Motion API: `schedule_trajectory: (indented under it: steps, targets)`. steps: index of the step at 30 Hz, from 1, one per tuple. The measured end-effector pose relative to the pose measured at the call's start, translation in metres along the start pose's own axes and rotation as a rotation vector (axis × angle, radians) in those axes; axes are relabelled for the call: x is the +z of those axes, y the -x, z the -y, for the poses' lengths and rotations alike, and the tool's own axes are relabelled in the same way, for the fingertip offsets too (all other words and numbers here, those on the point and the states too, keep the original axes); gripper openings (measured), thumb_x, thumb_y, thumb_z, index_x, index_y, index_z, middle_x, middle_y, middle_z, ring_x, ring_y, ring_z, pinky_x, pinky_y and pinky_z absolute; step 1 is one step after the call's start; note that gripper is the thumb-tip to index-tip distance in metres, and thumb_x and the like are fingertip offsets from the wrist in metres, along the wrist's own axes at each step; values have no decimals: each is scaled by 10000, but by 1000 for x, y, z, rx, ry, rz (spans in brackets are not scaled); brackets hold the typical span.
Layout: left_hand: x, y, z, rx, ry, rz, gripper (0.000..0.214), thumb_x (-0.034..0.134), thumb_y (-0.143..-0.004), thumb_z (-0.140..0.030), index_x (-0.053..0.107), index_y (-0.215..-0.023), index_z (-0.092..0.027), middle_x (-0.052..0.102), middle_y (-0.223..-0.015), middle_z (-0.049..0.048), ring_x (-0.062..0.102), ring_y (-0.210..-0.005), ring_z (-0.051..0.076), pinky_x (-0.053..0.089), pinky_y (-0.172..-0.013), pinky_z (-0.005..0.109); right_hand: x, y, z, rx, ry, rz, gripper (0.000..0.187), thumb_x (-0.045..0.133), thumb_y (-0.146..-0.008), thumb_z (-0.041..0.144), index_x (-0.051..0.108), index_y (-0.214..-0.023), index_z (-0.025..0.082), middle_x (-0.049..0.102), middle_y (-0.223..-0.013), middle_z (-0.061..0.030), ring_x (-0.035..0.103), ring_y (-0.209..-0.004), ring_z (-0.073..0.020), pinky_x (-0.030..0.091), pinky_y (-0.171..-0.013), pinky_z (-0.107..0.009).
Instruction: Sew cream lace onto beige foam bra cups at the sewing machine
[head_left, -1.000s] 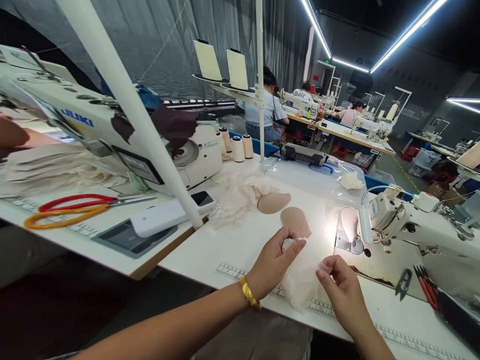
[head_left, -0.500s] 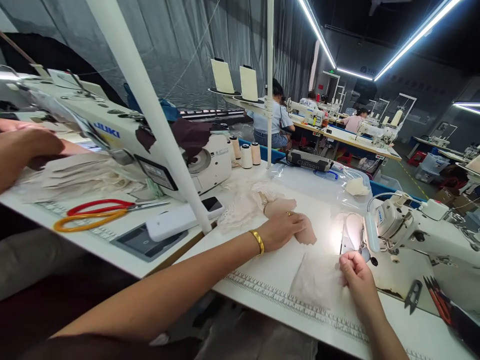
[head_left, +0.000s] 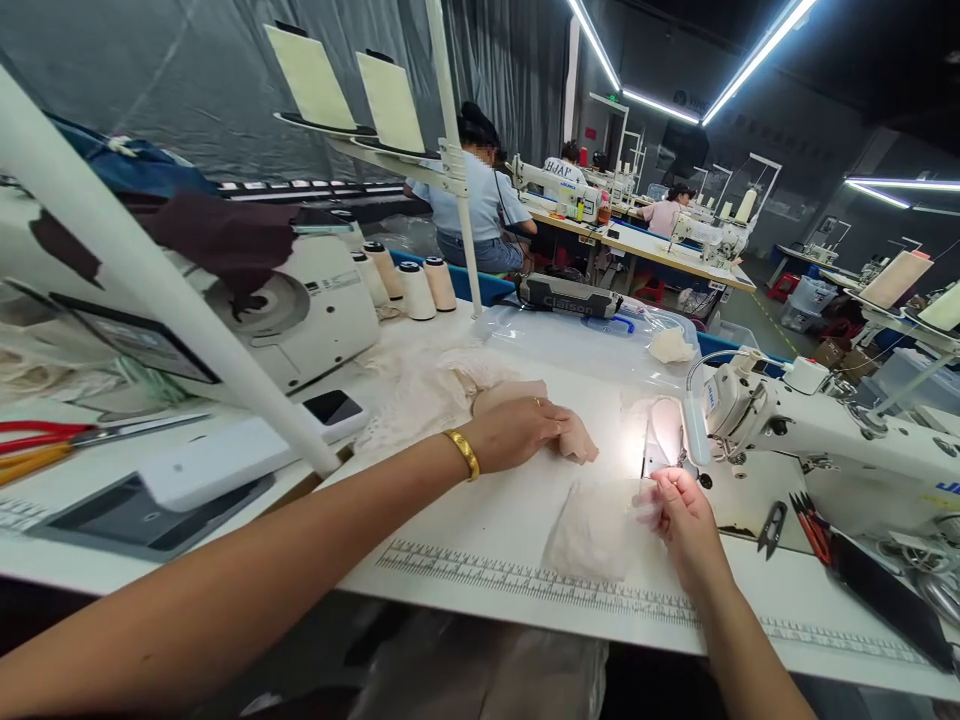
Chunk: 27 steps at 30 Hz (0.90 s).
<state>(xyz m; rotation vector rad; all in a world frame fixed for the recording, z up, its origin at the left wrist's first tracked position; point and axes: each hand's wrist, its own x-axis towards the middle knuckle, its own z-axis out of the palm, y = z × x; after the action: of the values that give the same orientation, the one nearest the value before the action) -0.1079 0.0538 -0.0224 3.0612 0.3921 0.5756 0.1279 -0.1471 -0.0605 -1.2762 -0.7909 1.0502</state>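
My left hand [head_left: 521,432], with a gold bangle at the wrist, lies palm down on a beige foam cup [head_left: 577,440] on the white table, fingers curled over it. A second beige cup [head_left: 510,392] sits just behind that hand. My right hand [head_left: 679,512] pinches the right edge of a pale lace piece [head_left: 592,535] lying flat on the table, close to the lit needle area of the white sewing machine [head_left: 787,425].
A heap of cream lace [head_left: 420,385] lies behind my left hand. Thread snips [head_left: 771,528] and red-handled tools [head_left: 810,520] rest on the machine bed. A JUKI machine [head_left: 285,300], phone [head_left: 330,408], scissors [head_left: 45,440] and thread cones [head_left: 416,288] stand left. People sew at far tables.
My left hand let go of the lace piece and moved away onto the beige cup. My right hand slid the lace toward the machine. The view swung to the right.
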Motion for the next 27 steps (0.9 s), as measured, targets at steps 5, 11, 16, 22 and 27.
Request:
schedule_trajectory:
  steps: [5,11,16,22,27]
  targets:
    - [-28,-18,-18,-195,125,-84,322,380,-992,-210,664,-1143,-181,711,-1222,84,642,-1123,238,476,-1013,399,-2,3,2,-27,-42,16,447,684,-846,630,619,-1002,217,694,-794,-9,561,-617,-122,464,-631,-262]
    - [-60,-42,-88,-301,552,96,335,456,-974,-492,578,-1023,-184,638,-816,-2,574,-718,165,428,-637,253,-11,11,6,-81,5,44,415,636,-905,598,618,-1090,226,714,-872,-29,613,-668,-150,495,-667,-296]
    - [-50,-54,-122,-177,541,392,232,537,-925,-326,514,-744,-183,554,-669,-27,515,-634,142,328,-571,239,-15,25,16,-139,94,77,417,565,-962,583,587,-1183,231,726,-968,-63,623,-743,-159,521,-743,-323]
    - [-43,-60,-133,-245,324,361,178,542,-937,-320,629,-904,-169,680,-798,43,633,-750,218,429,-651,291,-5,42,27,-307,379,109,355,645,-954,404,536,-1259,261,700,-910,-24,644,-800,-168,522,-732,-291]
    - [-48,-67,-117,-4,627,409,670,727,-764,-312,484,-1379,-205,560,-1417,111,500,-1311,302,432,-1033,383,0,54,43,-545,641,210,330,558,-994,257,518,-1322,272,743,-987,-34,711,-886,-177,574,-817,-314]
